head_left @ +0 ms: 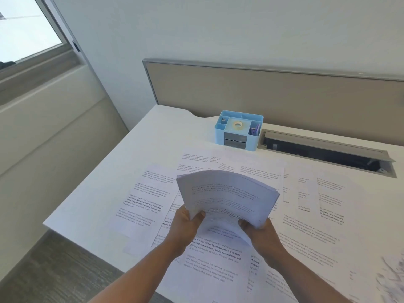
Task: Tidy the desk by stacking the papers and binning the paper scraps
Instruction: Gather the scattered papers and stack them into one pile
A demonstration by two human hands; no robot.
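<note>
White bundle [227,193]: you are holding it above the desk [91,206], left hand [185,224] and right hand [260,232] gripping its near edge.
Risk: it is bowing; loosening fingers could spill sheets.

An office: a white desk [91,200] backed by a partition panel [262,92], with a blue organizer [238,132] and cable tray [323,154].
</note>
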